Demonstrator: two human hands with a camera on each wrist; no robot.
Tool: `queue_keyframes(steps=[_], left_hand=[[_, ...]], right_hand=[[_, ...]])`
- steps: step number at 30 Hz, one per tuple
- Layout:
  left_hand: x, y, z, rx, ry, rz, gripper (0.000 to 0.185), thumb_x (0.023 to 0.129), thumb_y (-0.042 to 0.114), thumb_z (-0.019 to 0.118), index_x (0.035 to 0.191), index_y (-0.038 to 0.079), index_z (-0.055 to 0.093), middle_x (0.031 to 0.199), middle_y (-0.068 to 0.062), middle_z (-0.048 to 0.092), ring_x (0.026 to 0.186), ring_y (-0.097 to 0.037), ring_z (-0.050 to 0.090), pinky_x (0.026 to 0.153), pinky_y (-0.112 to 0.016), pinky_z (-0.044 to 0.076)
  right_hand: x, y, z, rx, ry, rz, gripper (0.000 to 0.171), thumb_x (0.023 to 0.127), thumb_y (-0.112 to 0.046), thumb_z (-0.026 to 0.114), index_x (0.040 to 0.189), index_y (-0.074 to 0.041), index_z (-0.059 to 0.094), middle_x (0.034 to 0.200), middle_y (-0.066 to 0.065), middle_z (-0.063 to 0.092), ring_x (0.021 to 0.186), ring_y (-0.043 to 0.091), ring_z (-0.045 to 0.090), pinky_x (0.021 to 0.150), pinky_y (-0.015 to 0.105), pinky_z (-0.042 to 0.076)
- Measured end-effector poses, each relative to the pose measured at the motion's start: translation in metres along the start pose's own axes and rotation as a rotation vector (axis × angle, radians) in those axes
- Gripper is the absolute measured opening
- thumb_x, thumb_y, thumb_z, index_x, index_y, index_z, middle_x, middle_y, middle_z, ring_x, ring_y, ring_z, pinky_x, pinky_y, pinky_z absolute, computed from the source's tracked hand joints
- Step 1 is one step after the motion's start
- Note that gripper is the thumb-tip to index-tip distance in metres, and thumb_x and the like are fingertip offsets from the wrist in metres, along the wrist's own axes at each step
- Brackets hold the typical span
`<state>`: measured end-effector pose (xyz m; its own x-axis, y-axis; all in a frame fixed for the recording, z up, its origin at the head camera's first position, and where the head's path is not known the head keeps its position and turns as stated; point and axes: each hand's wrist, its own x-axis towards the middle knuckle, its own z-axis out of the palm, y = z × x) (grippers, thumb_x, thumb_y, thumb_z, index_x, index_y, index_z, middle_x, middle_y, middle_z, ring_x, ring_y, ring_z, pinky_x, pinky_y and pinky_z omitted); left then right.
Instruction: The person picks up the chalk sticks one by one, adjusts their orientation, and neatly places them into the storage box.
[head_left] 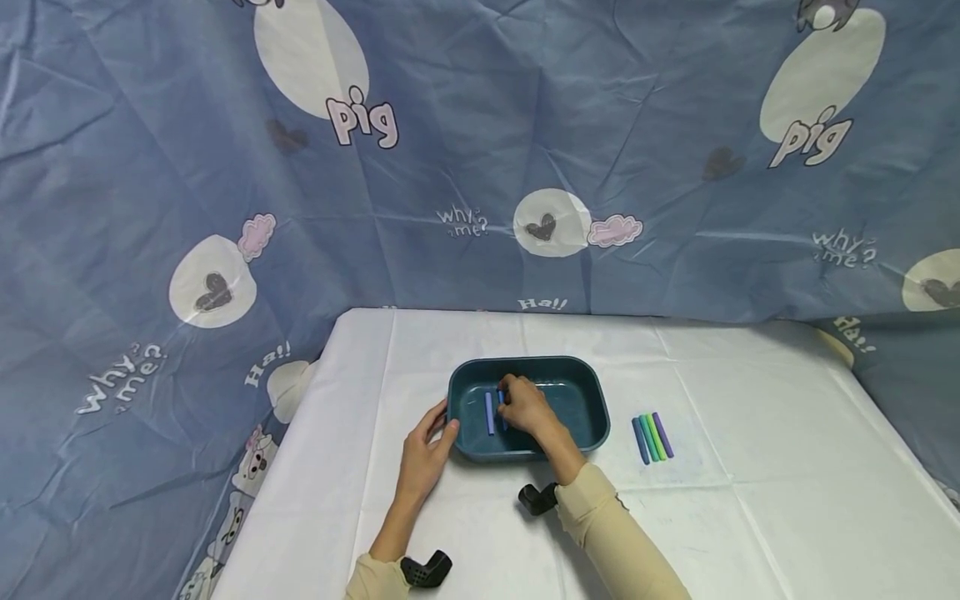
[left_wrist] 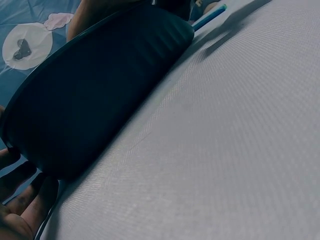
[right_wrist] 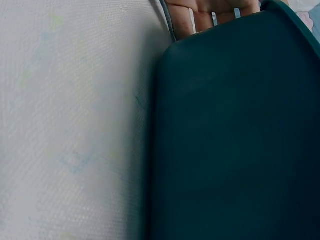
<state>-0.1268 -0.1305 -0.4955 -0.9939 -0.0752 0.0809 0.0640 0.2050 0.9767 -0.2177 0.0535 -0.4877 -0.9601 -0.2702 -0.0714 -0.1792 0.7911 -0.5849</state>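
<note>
A dark teal tray (head_left: pixel 592 396) sits on the white table. My right hand (head_left: pixel 508 404) reaches into it and pinches a blue stick (head_left: pixel 500 398) just above the tray floor. A second blue stick (head_left: pixel 489 414) lies in the tray to its left. My left hand (head_left: pixel 444 417) cups the tray's front left corner, thumb at the rim and fingers along the outer wall. In the left wrist view the tray wall (left_wrist: pixel 100 90) fills the upper left, with fingers (left_wrist: pixel 25 210) below it. The right wrist view shows the tray wall (right_wrist: pixel 235 140) and fingertips (right_wrist: pixel 200 12) above it.
Several coloured sticks (head_left: pixel 652 437) lie side by side on the white tablecloth (head_left: pixel 750 517) to the right of the tray. A blue patterned sheet (head_left: pixel 480 167) hangs behind the table and down its sides. Black wrist mounts (head_left: pixel 538 498) sit on both forearms.
</note>
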Motion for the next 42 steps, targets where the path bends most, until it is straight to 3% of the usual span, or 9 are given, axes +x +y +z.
queue_keyframes(steps=[8,15,19,23,29,42], left_hand=[[0.000,-0.001,0.001,-0.004,-0.002,-0.001,0.046,0.093,0.017,0.060,0.135,0.002,0.049,0.136,-0.019,0.053,0.123,-0.032,0.054,0.090,-0.028,0.054],[0.001,-0.001,0.001,-0.006,0.005,0.007,0.046,0.093,0.018,0.061,0.135,0.003,0.050,0.135,-0.018,0.054,0.122,-0.032,0.055,0.090,-0.028,0.054],[0.000,0.000,0.001,-0.011,0.002,0.004,0.047,0.093,0.019,0.061,0.135,0.003,0.050,0.136,-0.019,0.053,0.123,-0.031,0.055,0.091,-0.030,0.054],[-0.001,0.002,0.001,-0.001,0.005,-0.004,0.047,0.093,0.019,0.062,0.135,0.003,0.050,0.136,-0.018,0.053,0.122,-0.030,0.055,0.091,-0.030,0.054],[-0.001,0.002,0.001,-0.001,0.007,-0.009,0.046,0.093,0.018,0.061,0.135,0.004,0.051,0.136,-0.018,0.053,0.123,-0.031,0.055,0.091,-0.031,0.054],[0.000,0.002,0.001,0.003,0.007,-0.001,0.045,0.093,0.018,0.061,0.134,0.004,0.051,0.135,-0.017,0.054,0.122,-0.030,0.055,0.090,-0.029,0.054]], right_hand=[[0.001,0.001,-0.002,0.031,-0.009,0.001,0.032,0.084,-0.011,0.066,0.114,-0.006,0.061,0.089,0.007,0.058,0.080,0.019,0.053,0.071,0.036,0.047],[-0.004,0.005,-0.009,0.122,0.004,-0.031,0.031,0.084,-0.011,0.063,0.115,-0.005,0.060,0.091,0.008,0.062,0.083,0.020,0.056,0.073,0.037,0.049],[-0.005,0.012,-0.012,0.208,-0.004,-0.033,0.033,0.086,-0.012,0.063,0.118,-0.006,0.058,0.092,0.007,0.064,0.076,0.015,0.060,0.072,0.034,0.051],[-0.008,0.020,-0.018,0.373,-0.041,-0.036,0.036,0.088,-0.007,0.061,0.123,-0.002,0.053,0.096,0.012,0.063,0.066,0.015,0.064,0.060,0.029,0.055],[-0.014,0.030,-0.031,0.531,-0.058,-0.067,0.037,0.091,-0.002,0.056,0.127,0.001,0.048,0.097,0.016,0.060,0.080,0.020,0.065,0.060,0.029,0.057],[-0.025,0.040,-0.056,0.640,-0.060,-0.073,0.046,0.094,-0.008,0.055,0.137,-0.002,0.040,0.107,0.021,0.060,0.095,0.034,0.065,0.074,0.040,0.059]])
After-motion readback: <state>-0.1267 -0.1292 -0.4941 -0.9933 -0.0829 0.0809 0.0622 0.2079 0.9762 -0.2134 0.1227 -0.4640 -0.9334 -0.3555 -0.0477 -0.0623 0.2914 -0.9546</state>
